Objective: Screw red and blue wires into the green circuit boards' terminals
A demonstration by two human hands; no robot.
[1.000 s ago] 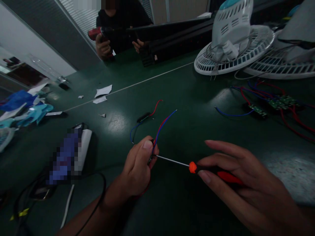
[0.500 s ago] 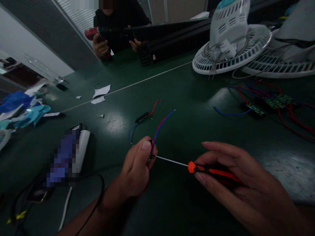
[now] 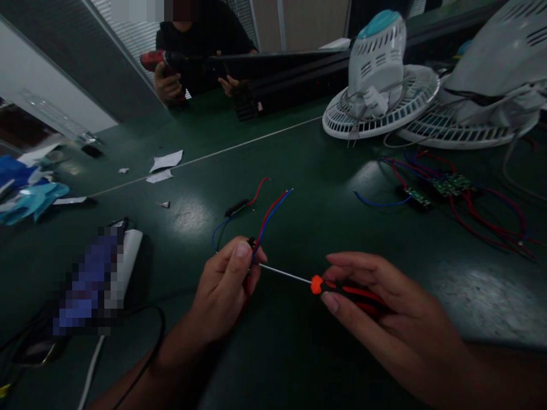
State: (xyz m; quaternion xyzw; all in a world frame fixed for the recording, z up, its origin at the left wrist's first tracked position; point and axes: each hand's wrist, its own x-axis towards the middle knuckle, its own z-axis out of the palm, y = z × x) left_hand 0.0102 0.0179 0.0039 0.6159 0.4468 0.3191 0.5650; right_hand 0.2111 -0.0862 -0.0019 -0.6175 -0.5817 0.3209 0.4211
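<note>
Between the thumb and fingers of my left hand (image 3: 226,285) is a small circuit board (image 3: 251,244), mostly hidden by the grip. Red and blue wires (image 3: 269,214) rise from it, and a red wire hangs below. My right hand (image 3: 393,319) is closed round the red-and-black handle of a screwdriver (image 3: 316,284). Its thin shaft points left, and the tip reaches the board at my left fingers; the exact contact point is hidden. Just beyond my left hand, a separate small board (image 3: 237,206) with one red and one blue wire lies on the green table (image 3: 307,228).
More wired circuit boards (image 3: 450,185) lie at the right, below white fan parts (image 3: 380,108). A phone (image 3: 92,279) and cables are at the left, with paper scraps (image 3: 166,160) behind. Across the table, a person holds a red power drill (image 3: 156,60) against a long black panel (image 3: 290,74).
The whole view has shifted, so the table things sit a little further left. Both hands keep their grips, and the screwdriver tip stays at the board.
</note>
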